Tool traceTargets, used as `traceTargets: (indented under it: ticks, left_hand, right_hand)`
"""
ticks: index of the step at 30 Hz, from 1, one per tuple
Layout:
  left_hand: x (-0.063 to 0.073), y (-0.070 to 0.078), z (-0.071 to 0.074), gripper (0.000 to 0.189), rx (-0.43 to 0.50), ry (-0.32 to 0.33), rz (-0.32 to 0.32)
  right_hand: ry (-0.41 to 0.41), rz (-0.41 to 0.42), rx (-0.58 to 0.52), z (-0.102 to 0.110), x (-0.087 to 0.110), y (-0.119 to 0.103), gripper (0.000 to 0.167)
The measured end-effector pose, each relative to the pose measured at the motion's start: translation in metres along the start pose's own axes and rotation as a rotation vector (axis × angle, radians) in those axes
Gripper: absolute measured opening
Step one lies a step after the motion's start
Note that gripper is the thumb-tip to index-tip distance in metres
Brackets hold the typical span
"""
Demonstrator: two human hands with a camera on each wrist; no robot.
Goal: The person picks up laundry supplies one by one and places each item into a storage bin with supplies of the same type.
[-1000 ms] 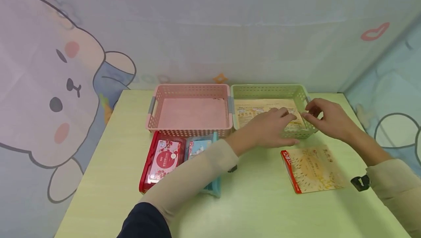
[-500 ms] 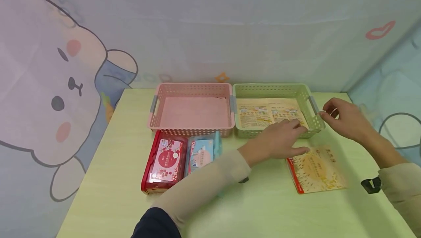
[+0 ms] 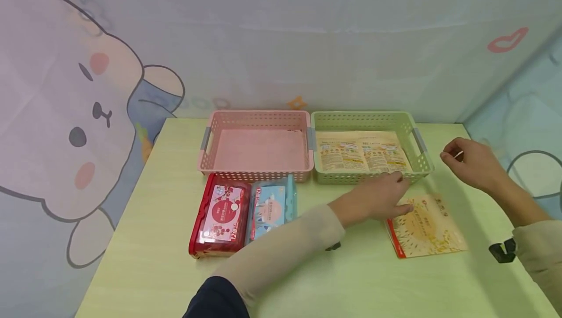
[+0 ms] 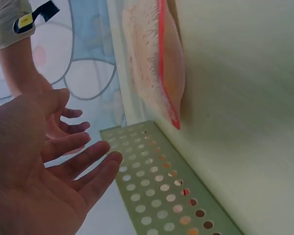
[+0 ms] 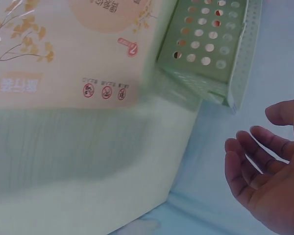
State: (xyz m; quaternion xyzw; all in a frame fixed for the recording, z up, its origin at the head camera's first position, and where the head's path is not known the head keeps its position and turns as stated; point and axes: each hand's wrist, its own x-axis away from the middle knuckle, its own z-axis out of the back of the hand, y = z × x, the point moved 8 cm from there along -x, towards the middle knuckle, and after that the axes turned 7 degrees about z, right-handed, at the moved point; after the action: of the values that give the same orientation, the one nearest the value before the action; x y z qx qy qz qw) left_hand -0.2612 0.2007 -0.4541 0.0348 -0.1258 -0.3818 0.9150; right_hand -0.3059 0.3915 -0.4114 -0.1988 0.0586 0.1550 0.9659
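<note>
The yellow packet (image 3: 425,227) lies flat on the tabletop near its right front part, just in front of the green basket (image 3: 419,159), its red-trimmed edge toward the left. It looks like a light, soft plastic pouch that would sag if lifted by one corner and slide easily on the smooth top; a pinch along the near long edge, or on the red side seam, seems the surest hold.

The left hand (image 3: 378,199) hovers at the packet's back left corner, fingers straight and slightly spread, holding nothing; whether the fingertips touch the packet cannot be told. The right hand (image 3: 471,163) hangs over the tabletop just right of the basket, fingers loosely curled and holding nothing. A second yellow pouch (image 3: 361,152) lies inside the basket.
</note>
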Motion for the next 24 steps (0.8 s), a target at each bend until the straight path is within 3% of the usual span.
traceTargets:
  ticks: [4, 9, 16, 24]
  left_hand:
    - [-0.004, 0.005, -0.010, 0.066, -0.014, -0.017, -0.023]
    - [-0.007, 0.008, -0.021, 0.059, 0.001, -0.030, -0.005]
    - [-0.007, 0.008, -0.034, 0.046, 0.024, -0.034, 0.082]
    - [-0.013, 0.017, -0.047, 0.051, 0.020, -0.070, 0.144]
  right_hand:
    - [-0.049, -0.037, -0.001, -0.006, 0.004, 0.010, 0.029]
    - [-0.136, -0.041, 0.013, -0.019, 0.009, 0.020, 0.027]
    - [-0.259, -0.059, 0.002, -0.042, 0.016, 0.033, 0.027]
    - [-0.359, -0.045, -0.061, -0.065, 0.023, 0.040, 0.028]
